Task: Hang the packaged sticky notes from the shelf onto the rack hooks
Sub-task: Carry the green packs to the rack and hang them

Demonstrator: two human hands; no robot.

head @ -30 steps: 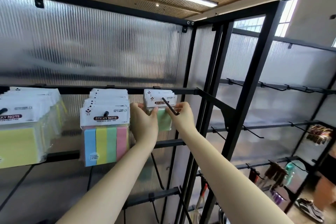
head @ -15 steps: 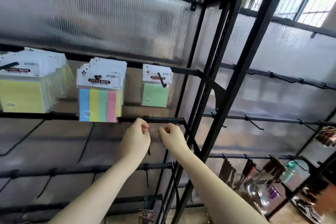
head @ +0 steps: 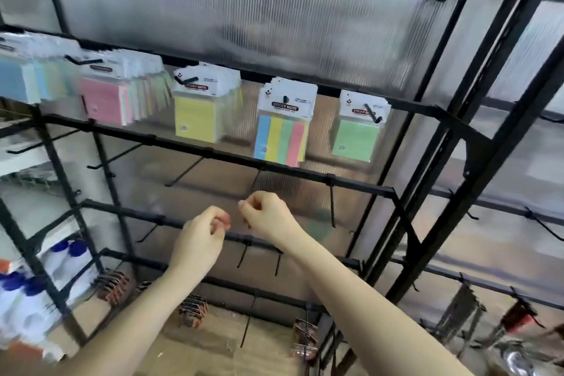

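Observation:
Packaged sticky notes hang in a row from the top rail of the black rack (head: 424, 107). The green pack (head: 356, 137) hangs on the rightmost hook (head: 373, 112). Left of it are a four-colour striped pack (head: 280, 141), a yellow pack (head: 195, 120), a pink pack (head: 103, 104) and a blurred blue pack (head: 13, 80). My left hand (head: 200, 243) and my right hand (head: 266, 214) hover close together below the packs, in front of the lower rails. Both have curled fingers and hold nothing.
Bare black hooks (head: 332, 207) stick out from the lower rails. White bottles with blue caps (head: 68, 255) stand at the lower left. Small orange-and-black carded items (head: 192, 311) hang near the bottom. A second rack at the right carries more hanging goods (head: 518, 314).
My hands let go of the green pack on its hook and dropped down to the lower rails. The view swung left, so more packs show.

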